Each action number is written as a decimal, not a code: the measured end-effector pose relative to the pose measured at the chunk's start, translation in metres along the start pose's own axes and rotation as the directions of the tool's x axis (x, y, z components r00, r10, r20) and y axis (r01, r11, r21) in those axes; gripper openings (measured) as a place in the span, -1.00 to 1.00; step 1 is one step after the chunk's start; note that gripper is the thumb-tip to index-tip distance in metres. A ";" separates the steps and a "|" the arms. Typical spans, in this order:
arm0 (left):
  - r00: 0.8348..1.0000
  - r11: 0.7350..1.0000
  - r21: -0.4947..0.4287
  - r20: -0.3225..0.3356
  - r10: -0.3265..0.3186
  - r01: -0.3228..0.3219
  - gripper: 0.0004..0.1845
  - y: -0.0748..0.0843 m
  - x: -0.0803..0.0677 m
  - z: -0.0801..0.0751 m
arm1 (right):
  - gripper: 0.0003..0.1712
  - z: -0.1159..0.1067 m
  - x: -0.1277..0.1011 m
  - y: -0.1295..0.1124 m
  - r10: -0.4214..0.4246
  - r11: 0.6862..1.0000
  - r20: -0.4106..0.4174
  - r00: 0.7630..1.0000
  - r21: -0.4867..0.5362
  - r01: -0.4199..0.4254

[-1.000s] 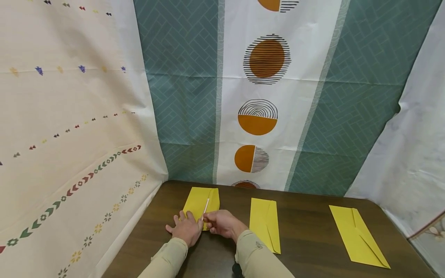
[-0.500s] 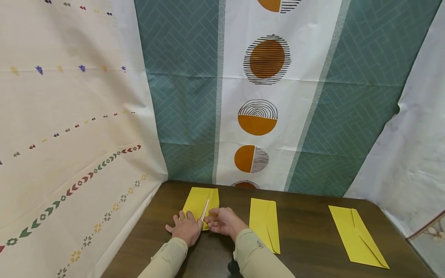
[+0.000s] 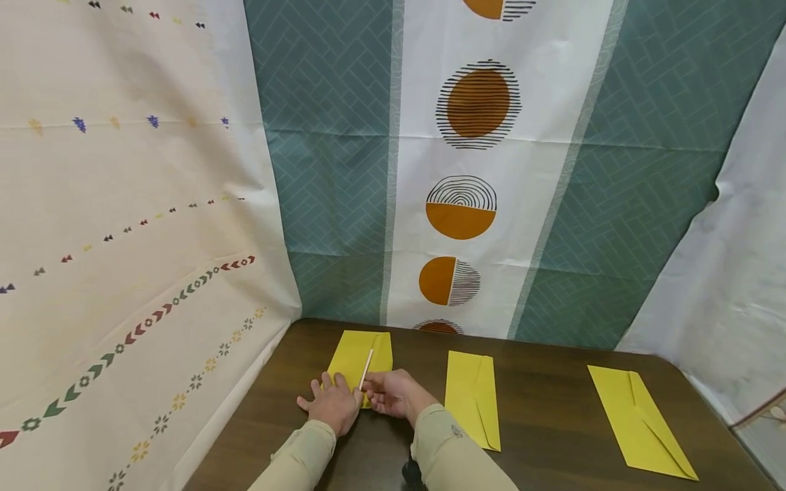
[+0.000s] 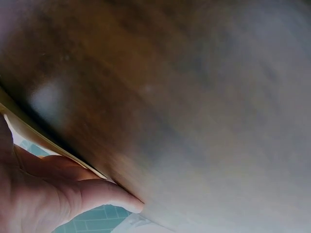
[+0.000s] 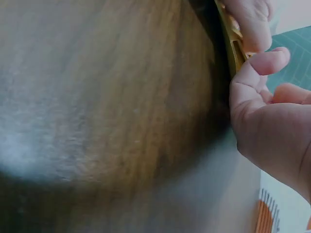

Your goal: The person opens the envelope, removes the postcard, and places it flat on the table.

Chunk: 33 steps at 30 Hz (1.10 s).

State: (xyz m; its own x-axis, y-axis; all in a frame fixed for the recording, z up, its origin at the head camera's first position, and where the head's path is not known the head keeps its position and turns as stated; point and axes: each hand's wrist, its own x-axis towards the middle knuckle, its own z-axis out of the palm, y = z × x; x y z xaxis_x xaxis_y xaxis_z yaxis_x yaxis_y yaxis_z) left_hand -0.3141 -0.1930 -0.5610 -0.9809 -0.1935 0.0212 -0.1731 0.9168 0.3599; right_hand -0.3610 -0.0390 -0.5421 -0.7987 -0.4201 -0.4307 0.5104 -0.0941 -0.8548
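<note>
A yellow envelope [image 3: 350,351] lies at the far left of the dark wooden table. Along its flap runs a narrow white strip [image 3: 366,367], whose lower end meets both hands. My left hand [image 3: 333,406] rests on the envelope's near left part with fingers spread, its thumb beside the strip. From the right, my right hand [image 3: 393,394] pinches at the flap's near end with curled fingers; the fingertips are partly hidden. In the right wrist view, the envelope's edge [image 5: 234,53] shows between the two hands. The left wrist view catches the left thumb [image 4: 112,194] beside the envelope's edge [image 4: 63,150].
A second yellow envelope [image 3: 471,395] lies right of the right forearm, and a third [image 3: 641,423] farther right. Patterned cloth [image 3: 338,204] hangs behind the table [image 3: 546,409], with pale cloth [image 3: 153,273] along its left side.
My right fingers loosened half a second ago and now draw in at the flap's near end. The white strip looks narrower than it did then. My left hand stays put; the view shifts slightly.
</note>
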 end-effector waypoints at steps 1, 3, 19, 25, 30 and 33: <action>1.000 1.000 0.002 -0.001 0.000 0.000 -0.31 0.000 0.000 0.001 | -0.60 0.001 0.000 0.000 -0.005 1.000 -0.004 1.000 -0.009 0.004; 1.000 1.000 0.005 -0.004 -0.005 0.005 -0.32 0.001 0.000 0.002 | -0.60 0.002 -0.001 0.001 -0.006 1.000 -0.016 1.000 -0.013 0.006; 1.000 0.999 0.033 0.009 -0.016 0.016 -0.27 0.000 0.003 0.005 | -0.35 0.029 -0.002 0.012 -0.192 0.971 -0.291 0.937 -0.193 0.139; 1.000 0.999 0.040 0.026 -0.015 0.014 -0.23 0.004 0.003 0.009 | -0.31 0.026 0.000 0.015 -0.233 0.964 -0.402 0.886 -0.216 0.156; 1.000 1.000 0.012 0.019 -0.018 0.018 -0.23 0.002 0.003 0.011 | -0.38 0.012 0.002 0.017 -0.336 0.932 -0.489 0.805 -0.297 0.208; 1.000 1.000 0.019 0.012 -0.024 0.024 -0.24 -0.005 0.003 0.009 | -0.42 -0.002 -0.002 0.014 -0.382 0.911 -0.510 0.770 -0.347 0.222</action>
State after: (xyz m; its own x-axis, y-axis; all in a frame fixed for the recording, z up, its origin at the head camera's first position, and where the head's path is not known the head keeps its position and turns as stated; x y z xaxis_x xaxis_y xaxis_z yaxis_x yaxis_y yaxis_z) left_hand -0.3165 -0.1949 -0.5710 -0.9774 -0.2113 0.0010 -0.1982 0.9184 0.3425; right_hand -0.3525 -0.0380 -0.5538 -0.9729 0.1730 -0.1532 0.1774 0.1340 -0.9750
